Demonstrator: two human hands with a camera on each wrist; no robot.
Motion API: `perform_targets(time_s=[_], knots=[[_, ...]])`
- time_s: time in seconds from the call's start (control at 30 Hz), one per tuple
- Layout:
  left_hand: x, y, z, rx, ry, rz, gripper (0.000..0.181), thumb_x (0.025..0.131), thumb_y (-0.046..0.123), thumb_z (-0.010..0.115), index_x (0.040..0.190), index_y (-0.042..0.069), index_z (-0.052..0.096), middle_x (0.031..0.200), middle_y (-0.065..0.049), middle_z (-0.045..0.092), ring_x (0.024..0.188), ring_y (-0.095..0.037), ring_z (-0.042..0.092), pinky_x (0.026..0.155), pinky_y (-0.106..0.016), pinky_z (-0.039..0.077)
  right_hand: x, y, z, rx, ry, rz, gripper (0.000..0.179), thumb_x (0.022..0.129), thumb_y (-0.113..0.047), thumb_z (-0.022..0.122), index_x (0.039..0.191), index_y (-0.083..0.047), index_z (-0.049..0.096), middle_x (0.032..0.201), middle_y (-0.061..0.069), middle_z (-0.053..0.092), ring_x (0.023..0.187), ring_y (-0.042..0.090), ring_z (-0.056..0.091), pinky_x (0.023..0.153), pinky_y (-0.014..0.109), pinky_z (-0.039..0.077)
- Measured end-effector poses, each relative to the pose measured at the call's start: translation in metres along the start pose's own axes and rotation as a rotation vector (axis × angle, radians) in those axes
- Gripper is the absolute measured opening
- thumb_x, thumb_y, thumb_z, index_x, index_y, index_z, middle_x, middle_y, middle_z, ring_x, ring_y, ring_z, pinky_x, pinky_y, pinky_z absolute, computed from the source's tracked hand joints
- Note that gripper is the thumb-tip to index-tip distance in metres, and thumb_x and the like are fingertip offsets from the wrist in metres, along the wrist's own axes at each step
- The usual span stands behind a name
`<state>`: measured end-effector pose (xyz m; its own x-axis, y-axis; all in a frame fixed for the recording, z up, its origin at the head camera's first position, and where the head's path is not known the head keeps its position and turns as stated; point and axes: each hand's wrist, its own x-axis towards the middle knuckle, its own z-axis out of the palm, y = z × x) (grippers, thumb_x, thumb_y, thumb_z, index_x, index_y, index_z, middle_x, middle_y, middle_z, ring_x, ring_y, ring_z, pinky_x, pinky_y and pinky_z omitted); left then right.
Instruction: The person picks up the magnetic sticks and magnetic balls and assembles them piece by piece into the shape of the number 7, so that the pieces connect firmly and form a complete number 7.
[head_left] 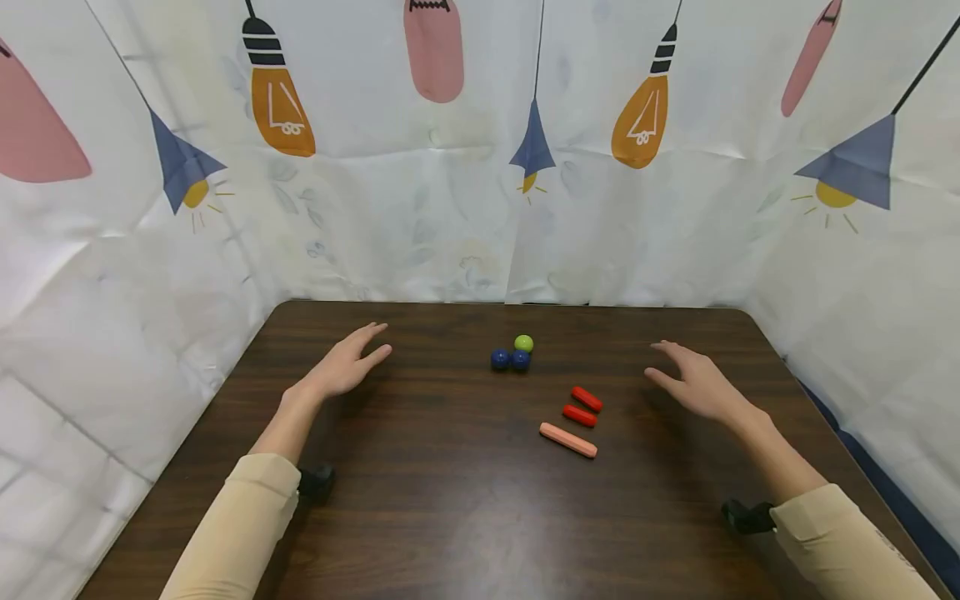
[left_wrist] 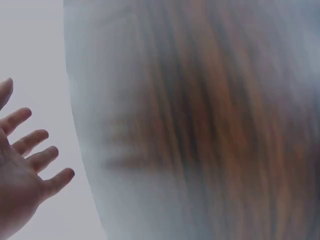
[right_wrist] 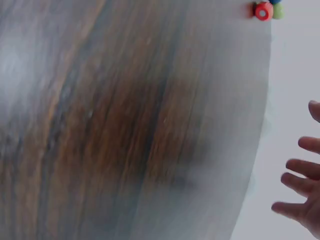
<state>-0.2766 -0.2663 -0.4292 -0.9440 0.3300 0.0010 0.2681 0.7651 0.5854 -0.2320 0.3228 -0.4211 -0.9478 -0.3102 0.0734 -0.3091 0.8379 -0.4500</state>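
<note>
Held over the left part of the dark wooden table point(head_left: 420, 500), my left hand point(head_left: 339, 367) has its fingers extended and nothing in it. My right hand point(head_left: 697, 385) hovers on the other side, fingers spread and also holding nothing. Between them lie two short red sticks point(head_left: 587, 399) and a longer salmon-pink stick point(head_left: 568, 440), nearer the right hand. Just behind these sit two dark blue balls point(head_left: 500, 359) and a green ball point(head_left: 523, 343), close together. In the right wrist view a red stick point(right_wrist: 263, 11) shows end-on with a hole in its end.
A white curtain point(head_left: 465, 225) printed with lamps and bulbs hangs behind the table's far edge and along both sides. Dark wrist straps point(head_left: 317, 482) sit at the sleeve cuffs. Bare tabletop lies between each hand and the small pieces.
</note>
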Motion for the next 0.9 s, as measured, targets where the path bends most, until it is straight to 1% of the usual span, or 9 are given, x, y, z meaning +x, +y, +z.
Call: perform_targets(time_s=[0.07, 0.13, 0.27, 0.4, 0.6, 0.73, 0.9], knots=[[0.002, 0.003, 0.002, -0.041, 0.010, 0.019, 0.068, 0.109, 0.046, 0.045, 0.161, 0.004, 0.029, 0.165, -0.025, 0.022, 0.150, -0.047, 0.019, 0.114, -0.066, 0.020, 0.000, -0.004, 0.001, 0.040, 0.016, -0.008, 0.058, 0.106, -0.036, 0.059, 0.146, 0.005, 0.049, 0.147, 0.030, 0.049, 0.135, 0.051, 0.043, 0.105, 0.066, 0.036], [0.003, 0.006, 0.004, -0.076, 0.012, 0.026, 0.065, 0.109, 0.044, 0.047, 0.159, 0.004, 0.033, 0.163, -0.024, 0.027, 0.148, -0.047, 0.023, 0.113, -0.065, 0.024, -0.001, -0.007, 0.003, 0.072, 0.025, -0.002, 0.052, 0.105, -0.035, 0.061, 0.141, 0.002, 0.054, 0.140, 0.026, 0.056, 0.131, 0.048, 0.049, 0.101, 0.064, 0.040], [0.004, 0.015, 0.007, -0.153, -0.001, 0.010, 0.061, 0.109, 0.042, 0.050, 0.157, 0.007, 0.038, 0.162, -0.022, 0.031, 0.147, -0.047, 0.026, 0.111, -0.066, 0.026, -0.001, -0.014, 0.007, 0.123, 0.027, 0.002, 0.046, 0.103, -0.033, 0.064, 0.135, 0.000, 0.060, 0.132, 0.023, 0.063, 0.125, 0.045, 0.055, 0.097, 0.062, 0.044], [0.005, 0.024, 0.011, -0.244, -0.019, 0.008, 0.057, 0.108, 0.041, 0.051, 0.155, 0.009, 0.042, 0.159, -0.020, 0.036, 0.146, -0.046, 0.030, 0.110, -0.066, 0.029, 0.000, -0.019, 0.011, 0.168, 0.024, 0.006, 0.043, 0.103, -0.030, 0.066, 0.133, 0.000, 0.062, 0.125, 0.020, 0.067, 0.118, 0.040, 0.061, 0.094, 0.058, 0.049], [0.007, 0.033, 0.019, -0.341, -0.048, 0.008, 0.052, 0.108, 0.036, 0.054, 0.151, 0.007, 0.048, 0.152, -0.021, 0.046, 0.139, -0.042, 0.041, 0.107, -0.061, 0.037, 0.005, -0.027, 0.018, 0.228, 0.023, 0.021, 0.037, 0.101, -0.023, 0.068, 0.127, 0.002, 0.064, 0.112, 0.013, 0.071, 0.104, 0.032, 0.068, 0.084, 0.050, 0.054], [0.011, 0.038, 0.026, -0.419, -0.064, -0.004, 0.051, 0.108, 0.031, 0.056, 0.150, 0.003, 0.048, 0.151, -0.020, 0.047, 0.134, -0.040, 0.047, 0.105, -0.056, 0.042, 0.006, -0.030, 0.024, 0.272, 0.009, 0.036, 0.033, 0.101, -0.020, 0.068, 0.125, 0.002, 0.065, 0.111, 0.011, 0.072, 0.102, 0.030, 0.068, 0.084, 0.048, 0.054], [0.017, 0.046, 0.036, -0.530, -0.085, -0.040, 0.050, 0.106, 0.026, 0.059, 0.148, 0.001, 0.049, 0.152, -0.017, 0.046, 0.135, -0.036, 0.047, 0.108, -0.050, 0.042, 0.009, -0.031, 0.033, 0.318, -0.020, 0.036, 0.032, 0.100, -0.018, 0.069, 0.124, 0.002, 0.066, 0.110, 0.011, 0.071, 0.100, 0.028, 0.068, 0.081, 0.043, 0.055]])
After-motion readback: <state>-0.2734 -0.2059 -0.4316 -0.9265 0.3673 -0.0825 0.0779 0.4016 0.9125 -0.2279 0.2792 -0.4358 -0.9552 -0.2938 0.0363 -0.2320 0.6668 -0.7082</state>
